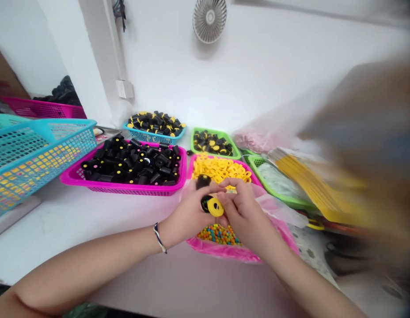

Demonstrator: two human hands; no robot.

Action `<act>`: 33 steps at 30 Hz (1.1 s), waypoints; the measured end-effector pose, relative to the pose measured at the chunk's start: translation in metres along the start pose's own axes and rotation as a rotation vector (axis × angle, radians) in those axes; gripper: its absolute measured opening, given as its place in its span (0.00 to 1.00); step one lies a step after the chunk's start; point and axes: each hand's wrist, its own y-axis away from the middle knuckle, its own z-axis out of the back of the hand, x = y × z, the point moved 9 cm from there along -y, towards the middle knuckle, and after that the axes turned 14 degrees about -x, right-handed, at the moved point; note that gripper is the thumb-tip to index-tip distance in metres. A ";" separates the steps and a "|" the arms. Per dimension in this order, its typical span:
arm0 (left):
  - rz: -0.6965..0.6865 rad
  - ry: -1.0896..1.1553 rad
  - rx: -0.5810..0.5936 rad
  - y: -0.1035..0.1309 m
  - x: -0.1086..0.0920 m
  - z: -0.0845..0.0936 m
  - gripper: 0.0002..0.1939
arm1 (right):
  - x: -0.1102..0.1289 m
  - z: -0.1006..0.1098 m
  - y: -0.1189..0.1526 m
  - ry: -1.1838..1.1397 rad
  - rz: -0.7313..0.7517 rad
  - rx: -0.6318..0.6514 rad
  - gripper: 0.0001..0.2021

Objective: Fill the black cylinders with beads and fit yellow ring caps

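My left hand [188,214] is closed around black cylinders [203,181], one with its open end beside a yellow ring-shaped cap [215,206]. Thumb and fingers of my right hand [241,210] pinch that cap at its right edge, against the mouth of the cylinder. Both hands are above a pink basket lined with plastic [221,251], where small multicoloured beads [220,234] lie. Just behind the hands, yellow caps [221,168] fill another pink basket.
Left of the hands, a magenta basket [135,190] holds black cylinders. Blue [155,137] and green [238,154] baskets with black and yellow parts stand behind. A large blue basket [72,137] is far left; a blurred shape covers the right side.
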 end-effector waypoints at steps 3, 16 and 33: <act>-0.038 -0.017 0.073 0.006 -0.008 -0.005 0.26 | 0.003 0.000 0.002 0.046 0.051 -0.079 0.09; 0.284 0.413 0.341 0.018 -0.005 -0.023 0.31 | 0.018 0.009 0.005 0.227 0.264 -0.108 0.05; 0.638 1.058 0.226 0.013 -0.009 -0.021 0.08 | 0.055 0.008 0.033 0.466 0.998 -0.096 0.24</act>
